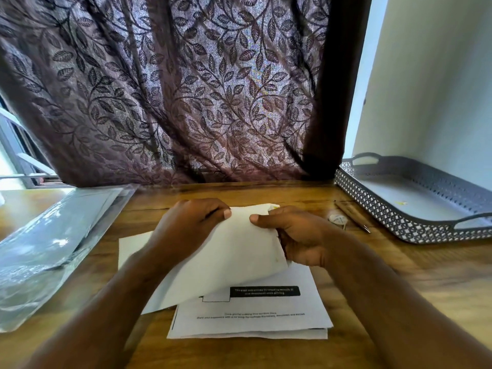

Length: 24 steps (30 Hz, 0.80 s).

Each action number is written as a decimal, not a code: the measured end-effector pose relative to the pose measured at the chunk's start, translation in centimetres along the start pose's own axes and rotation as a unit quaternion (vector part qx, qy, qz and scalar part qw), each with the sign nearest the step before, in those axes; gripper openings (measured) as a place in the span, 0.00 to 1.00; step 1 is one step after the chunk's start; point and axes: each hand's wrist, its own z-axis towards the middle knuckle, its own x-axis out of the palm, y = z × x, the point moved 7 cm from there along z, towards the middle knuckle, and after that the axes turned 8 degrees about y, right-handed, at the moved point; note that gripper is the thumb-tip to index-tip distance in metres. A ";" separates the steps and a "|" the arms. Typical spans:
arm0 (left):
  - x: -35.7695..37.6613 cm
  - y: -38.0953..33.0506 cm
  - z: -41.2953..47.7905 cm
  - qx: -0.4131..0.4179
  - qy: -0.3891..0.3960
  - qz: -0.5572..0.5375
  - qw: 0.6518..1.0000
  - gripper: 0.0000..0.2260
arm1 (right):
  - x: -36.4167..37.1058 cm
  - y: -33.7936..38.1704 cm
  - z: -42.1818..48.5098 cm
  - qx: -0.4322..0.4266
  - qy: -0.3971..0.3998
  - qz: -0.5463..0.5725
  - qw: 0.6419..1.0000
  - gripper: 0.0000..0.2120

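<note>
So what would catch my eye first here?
Mid-frame, a white sheet is pinched near its top edge by the left grip and right grip, two bare hands, and lifted over printed pages on the wooden table. Behind hangs a purple leaf-patterned curtain. A grey lattice tray sits at the right.

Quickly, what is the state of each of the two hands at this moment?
Left hand: closed, pinching the top edge of the white sheet.
Right hand: closed, gripping the same sheet at its right edge.
</note>
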 end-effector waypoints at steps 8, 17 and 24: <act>-0.2 -0.3 0.0 0.032 -0.003 0.042 0.999 0.22 | 0.9 -0.5 0.4 -0.009 0.082 0.031 0.996 0.23; -1.9 -1.3 -0.7 0.070 -0.023 0.185 0.980 0.35 | -0.1 0.6 0.8 -0.068 0.063 0.085 0.992 0.26; 1.6 -2.3 -0.9 0.126 0.048 0.289 0.948 0.60 | -0.5 0.9 0.9 -0.098 0.068 0.083 0.989 0.28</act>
